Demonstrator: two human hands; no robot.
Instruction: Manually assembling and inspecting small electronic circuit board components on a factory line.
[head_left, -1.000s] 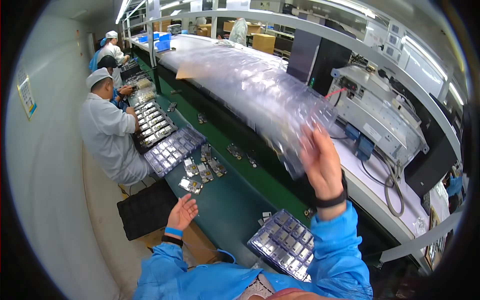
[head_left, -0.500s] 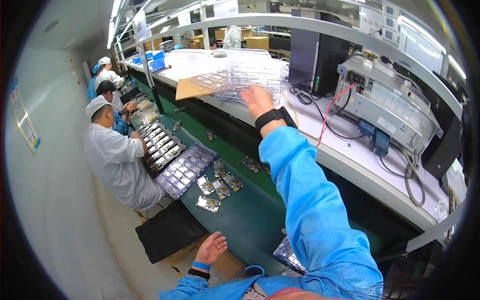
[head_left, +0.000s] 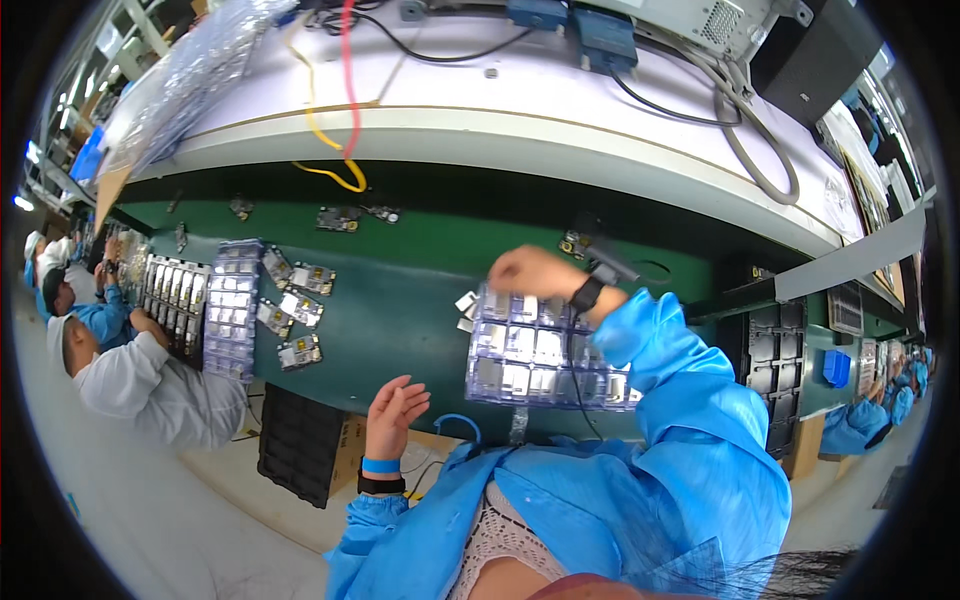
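Observation:
My right hand (head_left: 537, 272) hangs over the far left part of a clear plastic tray (head_left: 485, 340). Motion blurs its curled fingers, so whether they hold anything is unclear. Silvery rectangular parts fill many of the tray's pockets. A few small white pieces (head_left: 466, 303) lie against the tray's left side. My left hand (head_left: 395, 412) is open and bare at the near edge of the green bench (head_left: 400, 310), fingers stretched out and touching nothing.
Several circuit boards (head_left: 300, 308) lie left of me, beside another filled tray (head_left: 234, 310). More boards (head_left: 340, 218) are at the back, under a white shelf (head_left: 450, 135). Black trays (head_left: 300, 445) stand below the bench. A co-worker (head_left: 140, 375) works at the left.
My right hand has come back from the clear sheets on the shelf to the tray before me. The view has swung right and down. My left hand stays open.

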